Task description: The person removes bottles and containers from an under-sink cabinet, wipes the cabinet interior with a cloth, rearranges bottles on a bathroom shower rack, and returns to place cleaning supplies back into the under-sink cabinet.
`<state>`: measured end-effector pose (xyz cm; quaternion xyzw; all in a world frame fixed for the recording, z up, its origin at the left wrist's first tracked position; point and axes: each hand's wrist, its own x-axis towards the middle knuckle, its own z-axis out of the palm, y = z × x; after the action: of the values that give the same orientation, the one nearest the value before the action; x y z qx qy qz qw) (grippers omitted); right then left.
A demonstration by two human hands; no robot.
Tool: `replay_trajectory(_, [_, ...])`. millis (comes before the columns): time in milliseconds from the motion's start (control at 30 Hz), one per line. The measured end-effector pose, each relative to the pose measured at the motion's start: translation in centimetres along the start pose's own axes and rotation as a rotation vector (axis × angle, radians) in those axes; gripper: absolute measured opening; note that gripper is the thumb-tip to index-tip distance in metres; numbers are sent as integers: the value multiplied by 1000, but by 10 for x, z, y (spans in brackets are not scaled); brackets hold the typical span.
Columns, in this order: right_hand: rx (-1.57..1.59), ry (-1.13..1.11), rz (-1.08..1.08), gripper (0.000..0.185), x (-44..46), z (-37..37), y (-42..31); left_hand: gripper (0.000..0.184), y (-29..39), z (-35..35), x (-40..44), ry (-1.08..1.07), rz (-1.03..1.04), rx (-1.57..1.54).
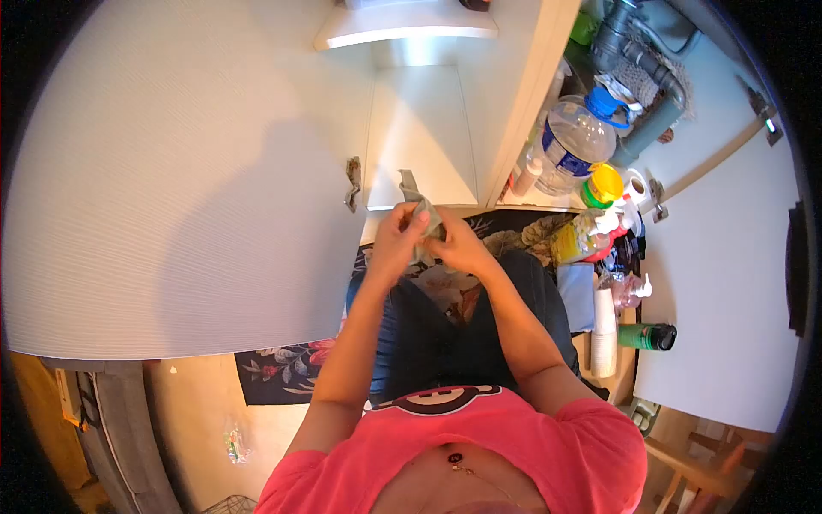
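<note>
Cloth [431, 223] gripped by left hand [397, 242], right hand [461, 247]; blue label [565, 157] on bottle [580, 131] illegible.

Beyond the cloth [430, 224], free room into the lower compartment [428, 137] — door [171, 180] left, partition [521, 86] right, shelf [407, 34] above.

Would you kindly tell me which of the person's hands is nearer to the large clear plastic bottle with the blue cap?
Right. The right hand is below and left of the bottle in the view; the left hand is farther left.
</note>
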<state>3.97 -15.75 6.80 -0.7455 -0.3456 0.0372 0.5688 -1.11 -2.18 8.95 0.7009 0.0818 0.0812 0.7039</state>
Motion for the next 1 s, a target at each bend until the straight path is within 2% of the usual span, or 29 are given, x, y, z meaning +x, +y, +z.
replay_trajectory(100, [-67,111,179,32,30,1,16,35,-11,2,4,254,57,-128])
replay_trajectory(133, [-39,185,300,29,44,-5,1,36,-33,-6,11,353,142,36])
replay_trajectory(233, [-388,396,161,34,86,-15,21,35,-95,-28,17,326,-21,150])
replay_trajectory(267, [-423,362,256,45,96,-15,30,34,-108,-28,14,287,32,196])
replay_trajectory(300, [-604,336,301,49,103,-10,45,32,-121,-25,10,249,86,243])
replay_trajectory(367, [-964,282,396,58,114,7,85,30,-143,-21,6,221,43,411])
replay_trajectory(400, [-1072,142,438,67,118,8,100,30,-142,-17,6,190,-26,379])
replay_trajectory(433, [-1057,168,416,67,121,17,127,29,-136,-13,9,156,-95,347])
replay_trajectory(500, [-1033,211,370,67,129,32,180,28,-130,-2,24,202,-73,251])
replay_trajectory(533, [-1013,162,428,64,141,28,178,27,-125,2,38,228,-60,200])
replay_trajectory(633, [-1047,184,467,59,181,19,190,26,-109,8,78,391,335,428])
replay_trajectory(667, [-1077,212,472,58,191,16,200,28,-104,5,91,379,382,441])
replay_trajectory(767, [-1139,278,487,57,230,3,235,27,-126,-10,121,409,475,787])
replay_trajectory(867, [-1149,272,487,57,260,-8,252,32,-156,-19,128,372,477,945])
replay_trajectory(1000, [-1156,292,456,58,297,-10,269,34,-155,-27,125,284,425,1026])
